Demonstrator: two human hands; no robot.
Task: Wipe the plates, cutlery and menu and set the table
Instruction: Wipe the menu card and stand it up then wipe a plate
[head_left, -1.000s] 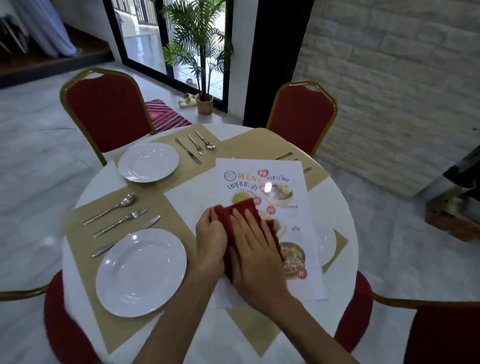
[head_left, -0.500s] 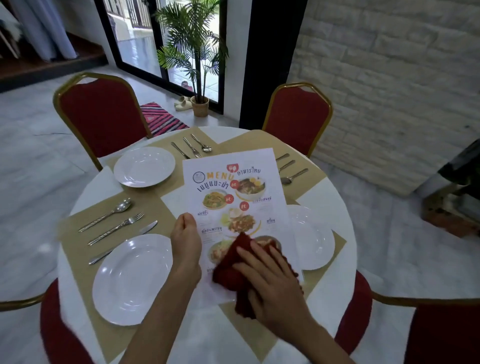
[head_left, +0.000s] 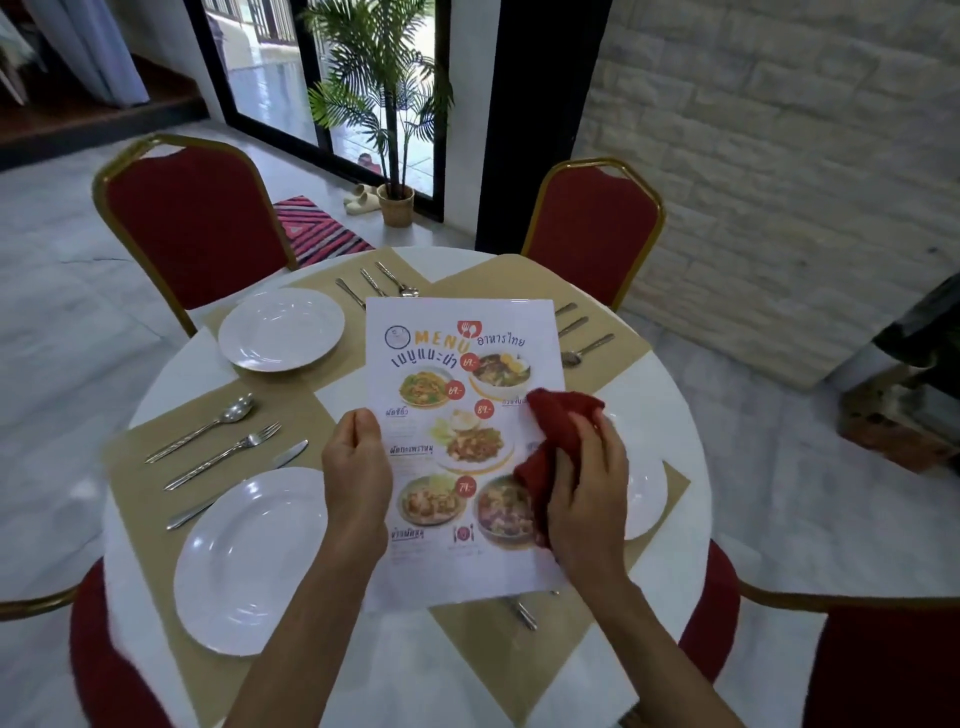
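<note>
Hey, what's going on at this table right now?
A person is cleaning the menu. The left hand holds it by its left edge above the round table, and the right hand grips a red cloth against its right side. Around it the table looks mostly set: white plates lie on tan placemats with cutlery beside them.

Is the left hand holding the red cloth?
No, the right hand grips the red cloth against the menu, while the left hand pinches the menu's left edge.
</note>
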